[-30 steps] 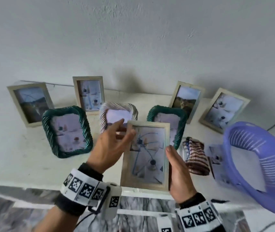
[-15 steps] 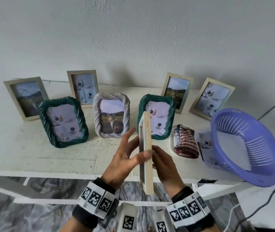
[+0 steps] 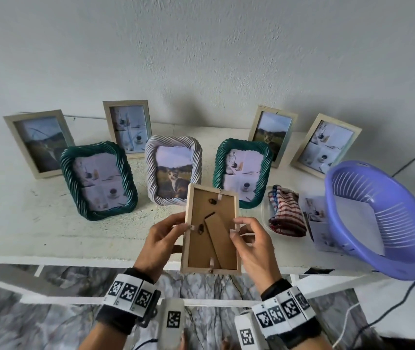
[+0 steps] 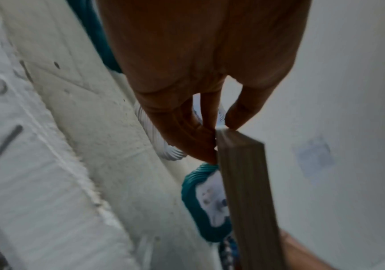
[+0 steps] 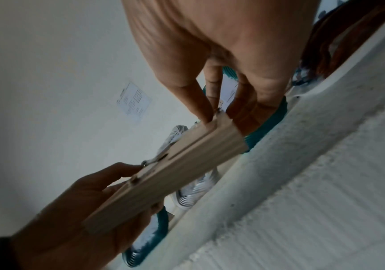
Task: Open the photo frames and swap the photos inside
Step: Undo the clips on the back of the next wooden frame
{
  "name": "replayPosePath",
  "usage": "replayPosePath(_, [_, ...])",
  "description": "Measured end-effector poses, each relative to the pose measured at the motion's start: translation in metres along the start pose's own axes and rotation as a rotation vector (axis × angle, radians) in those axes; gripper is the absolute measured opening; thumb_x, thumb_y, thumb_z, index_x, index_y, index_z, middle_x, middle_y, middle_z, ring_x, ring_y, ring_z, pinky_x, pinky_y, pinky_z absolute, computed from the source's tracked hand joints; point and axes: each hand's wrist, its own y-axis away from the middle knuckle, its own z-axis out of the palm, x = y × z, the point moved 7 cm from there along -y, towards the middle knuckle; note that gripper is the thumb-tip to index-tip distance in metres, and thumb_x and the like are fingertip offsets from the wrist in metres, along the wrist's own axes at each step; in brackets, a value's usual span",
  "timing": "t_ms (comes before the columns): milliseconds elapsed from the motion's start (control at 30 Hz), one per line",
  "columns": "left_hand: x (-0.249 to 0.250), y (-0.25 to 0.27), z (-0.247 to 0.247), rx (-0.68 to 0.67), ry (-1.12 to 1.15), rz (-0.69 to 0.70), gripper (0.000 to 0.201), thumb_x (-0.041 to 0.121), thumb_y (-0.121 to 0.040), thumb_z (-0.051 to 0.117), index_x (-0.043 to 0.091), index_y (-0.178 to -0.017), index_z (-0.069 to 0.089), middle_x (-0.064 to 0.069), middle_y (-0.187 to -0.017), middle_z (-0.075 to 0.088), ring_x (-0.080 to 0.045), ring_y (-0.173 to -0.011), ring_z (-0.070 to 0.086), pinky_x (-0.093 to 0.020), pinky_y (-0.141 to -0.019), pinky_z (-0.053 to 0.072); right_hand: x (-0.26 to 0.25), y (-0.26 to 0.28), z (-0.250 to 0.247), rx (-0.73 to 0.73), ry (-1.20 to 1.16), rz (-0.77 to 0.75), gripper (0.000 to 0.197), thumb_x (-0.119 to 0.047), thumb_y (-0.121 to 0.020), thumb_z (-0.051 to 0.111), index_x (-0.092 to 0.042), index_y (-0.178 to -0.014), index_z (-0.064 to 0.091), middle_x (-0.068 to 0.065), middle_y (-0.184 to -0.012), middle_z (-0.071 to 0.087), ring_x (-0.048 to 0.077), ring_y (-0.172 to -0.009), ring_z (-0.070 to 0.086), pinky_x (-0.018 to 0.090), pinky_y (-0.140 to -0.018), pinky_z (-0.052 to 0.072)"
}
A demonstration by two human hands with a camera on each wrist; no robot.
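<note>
I hold a light wooden photo frame [image 3: 211,232] upright over the table's front edge, its brown cardboard back and folded stand facing me. My left hand [image 3: 166,238] grips its left edge, thumb on the back beside a small metal tab; the same frame [image 4: 244,182] shows edge-on in the left wrist view. My right hand [image 3: 249,238] grips the right edge, its fingertips on the tab there, and the frame [image 5: 170,169] crosses the right wrist view. Its photo side is hidden.
On the white table [image 3: 37,223] stand several more frames: two green rope ones [image 3: 98,180] [image 3: 243,170], a white rope one [image 3: 173,170], and plain wooden ones behind. A folded striped cloth [image 3: 285,213], loose photos [image 3: 317,218] and a purple basket [image 3: 383,221] lie right.
The frame has turned about its upright axis from photo side, through edge-on, to back side facing me. Both hands shifted their grip onto its side edges.
</note>
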Motion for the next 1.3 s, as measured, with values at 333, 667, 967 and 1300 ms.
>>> replayPosePath(333, [-0.038,-0.014,-0.026,0.141,-0.575,0.008,0.031,0.006,-0.089,0.064,0.011,-0.119,0.068,-0.003,-0.092,0.074,-0.01,-0.082,0.072,-0.035,-0.058,0.062,0.021,0.002,0.01,-0.009,0.441,-0.101,0.018,-0.007,-0.084,0.07,-0.021,-0.097,0.072,0.004,-0.088,0.058,0.008,-0.072,0.052,0.002,-0.068,0.035])
replayPosePath(667, [-0.034,-0.016,-0.019,0.126,-0.814,0.145,0.029,0.024,-0.082,0.076,0.013,-0.109,0.072,-0.002,-0.09,0.071,-0.01,-0.081,0.067,-0.014,-0.072,0.051,0.031,-0.001,0.017,-0.098,0.508,-0.09,0.016,-0.012,-0.084,0.069,-0.02,-0.099,0.069,0.003,-0.089,0.059,0.013,-0.073,0.056,0.021,-0.068,0.045])
replayPosePath(967, [-0.038,-0.018,-0.019,0.077,-0.813,0.149,0.027,0.023,-0.085,0.073,0.012,-0.11,0.072,-0.003,-0.091,0.072,-0.014,-0.083,0.068,-0.037,-0.07,0.061,0.036,-0.012,0.019,-0.037,0.508,-0.028,0.018,-0.016,-0.083,0.068,-0.017,-0.098,0.058,-0.003,-0.073,0.058,0.015,-0.067,0.054,0.026,-0.066,0.041])
replayPosePath(1300, [-0.035,-0.016,-0.017,0.084,-0.794,0.157,0.022,0.019,-0.085,0.073,0.009,-0.105,0.073,0.002,-0.083,0.069,-0.014,-0.08,0.069,-0.036,-0.069,0.061,0.045,-0.019,0.015,0.009,0.398,0.22,0.018,-0.016,-0.084,0.065,-0.014,-0.102,0.063,0.002,-0.082,0.068,0.018,-0.077,0.06,0.024,-0.07,0.039])
